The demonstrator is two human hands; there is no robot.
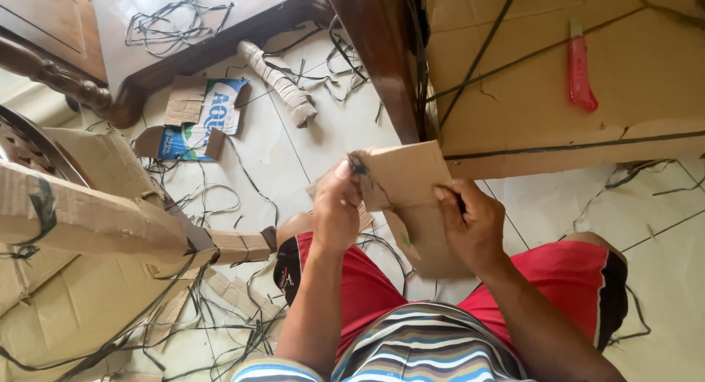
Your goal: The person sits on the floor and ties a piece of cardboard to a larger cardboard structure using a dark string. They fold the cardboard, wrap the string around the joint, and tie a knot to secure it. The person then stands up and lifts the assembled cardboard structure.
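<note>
I hold a torn piece of brown cardboard point(411, 198) in front of me with both hands. My left hand point(336, 209) grips its left edge, thumb near the top corner. My right hand point(470, 224) clasps the right edge, fingers curled around it. The piece hangs above my lap, over red shorts and a striped shirt. Just behind it lies a large flat cardboard sheet point(558, 96) bound with dark straps, with a red utility knife point(580, 70) resting on top.
A dark wooden furniture leg point(382, 52) rises beside the big sheet. Cardboard-wrapped furniture point(88, 220) fills the left. Cut dark straps point(220, 198), a rolled cardboard piece point(283, 85) and a blue-and-white printed box scrap point(202, 121) litter the white tile floor.
</note>
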